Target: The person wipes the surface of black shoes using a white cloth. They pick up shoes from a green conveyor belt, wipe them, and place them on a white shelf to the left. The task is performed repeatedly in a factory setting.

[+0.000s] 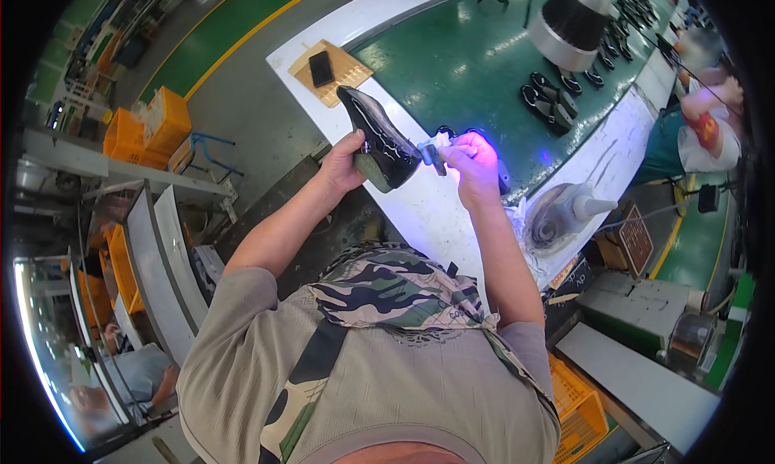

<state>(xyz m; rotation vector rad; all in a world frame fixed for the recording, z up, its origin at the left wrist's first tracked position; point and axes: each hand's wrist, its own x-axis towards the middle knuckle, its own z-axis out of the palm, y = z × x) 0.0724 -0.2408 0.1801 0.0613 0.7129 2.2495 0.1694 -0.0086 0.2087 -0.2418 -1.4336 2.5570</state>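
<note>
A glossy black shoe (393,151) with a greenish sole or heel part is held up over the white table edge, tilted, by my left hand (345,163). The fingers of that hand wrap round its heel side, partly hidden behind it. Just right of the shoe, my right hand (478,167) pinches a crumpled whitish cloth (440,141), tinted by blue-violet light. The cloth is close to the shoe's lower right end; whether they touch I cannot tell. Behind my right hand, dark glossy things, partly hidden, lie on the green surface.
A lamp (571,20) hangs over the green belt (460,60), where several black shoes (549,104) lie. A phone (321,69) rests on cardboard (347,64). A squeeze bottle (569,209) stands right. Orange crates (165,121) are left. Another person (702,133) is at right.
</note>
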